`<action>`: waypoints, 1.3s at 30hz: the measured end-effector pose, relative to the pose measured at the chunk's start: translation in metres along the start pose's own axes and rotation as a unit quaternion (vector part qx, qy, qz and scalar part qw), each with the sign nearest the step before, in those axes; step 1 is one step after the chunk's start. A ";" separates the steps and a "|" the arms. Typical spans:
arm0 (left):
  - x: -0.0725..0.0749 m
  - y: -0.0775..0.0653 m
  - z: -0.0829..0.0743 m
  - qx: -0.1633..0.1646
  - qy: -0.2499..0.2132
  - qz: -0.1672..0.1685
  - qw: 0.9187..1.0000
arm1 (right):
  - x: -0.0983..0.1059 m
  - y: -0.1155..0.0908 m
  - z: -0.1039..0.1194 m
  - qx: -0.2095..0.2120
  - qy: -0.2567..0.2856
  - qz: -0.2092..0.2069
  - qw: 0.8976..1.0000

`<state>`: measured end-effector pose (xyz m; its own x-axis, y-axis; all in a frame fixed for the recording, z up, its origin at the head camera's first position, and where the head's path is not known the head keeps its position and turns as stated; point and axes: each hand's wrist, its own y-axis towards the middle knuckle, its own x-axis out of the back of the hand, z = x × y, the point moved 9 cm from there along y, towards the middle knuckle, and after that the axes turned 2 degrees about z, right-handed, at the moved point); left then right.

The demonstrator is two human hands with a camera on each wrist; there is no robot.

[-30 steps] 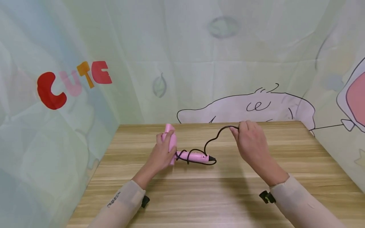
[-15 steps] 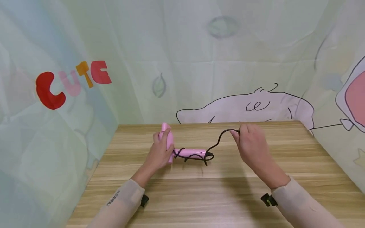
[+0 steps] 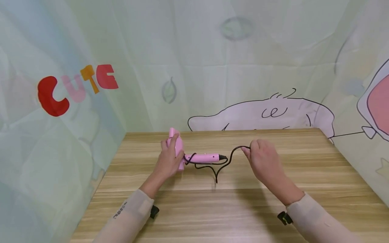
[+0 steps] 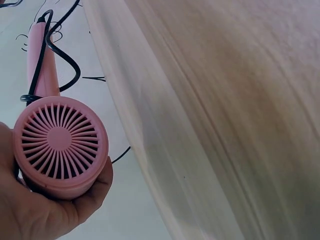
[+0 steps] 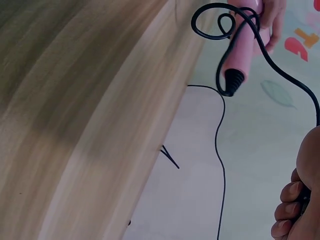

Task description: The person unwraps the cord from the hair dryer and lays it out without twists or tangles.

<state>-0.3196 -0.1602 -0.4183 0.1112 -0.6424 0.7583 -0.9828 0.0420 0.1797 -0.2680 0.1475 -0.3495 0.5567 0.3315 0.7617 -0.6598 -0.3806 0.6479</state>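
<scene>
My left hand (image 3: 166, 160) grips the head of a pink hair dryer (image 3: 200, 158) above the table, its handle pointing right. In the left wrist view the round slotted grille of the hair dryer (image 4: 60, 140) faces the camera, with fingers curled around the barrel. A black power cord (image 3: 232, 153) loops about the handle near the head and sags below it. The free stretch of cord runs up to my right hand (image 3: 263, 158), whose fingers are curled around it. In the right wrist view something dark, partly hidden, sits inside the fist (image 5: 295, 205).
A wood-grain table (image 3: 212, 209) lies under both hands. Behind and beside it hangs a pale cloth backdrop (image 3: 200, 84) with cartoon drawings and the coloured letters CUTE. A dark device (image 3: 284, 218) is strapped at each wrist.
The cord loops on the handle have loosened, and one now droops below it. My right hand has come down slightly with the cord. The hair dryer has shifted a little left and up.
</scene>
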 end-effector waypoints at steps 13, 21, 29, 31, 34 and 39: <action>0.009 -0.001 -0.005 0.002 -0.026 -0.010 1.000 | -0.020 -0.011 -0.002 0.007 -0.034 0.034 0.999; 0.013 -0.002 -0.009 0.003 -0.040 -0.001 0.999 | -0.035 -0.013 -0.013 -0.003 -0.060 0.068 0.996; 0.016 -0.002 -0.013 -0.010 -0.042 -0.002 0.999 | -0.044 -0.011 -0.022 -0.016 -0.064 0.091 0.994; 0.017 -0.003 -0.014 -0.015 -0.042 -0.002 0.999 | -0.047 -0.010 -0.024 -0.020 -0.068 0.101 0.992; 0.018 -0.004 -0.016 -0.023 -0.041 -0.003 0.999 | -0.052 -0.009 -0.027 -0.022 -0.074 0.110 0.991; 0.020 -0.006 -0.017 -0.032 -0.038 -0.003 0.999 | -0.057 -0.005 -0.032 -0.023 -0.078 0.105 0.991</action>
<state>-0.3086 -0.1601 -0.3934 0.1036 -0.6993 0.7073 -0.9702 0.0855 0.2266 -0.3127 0.1581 -0.3958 0.4733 0.1101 0.8740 -0.7897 -0.3865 0.4764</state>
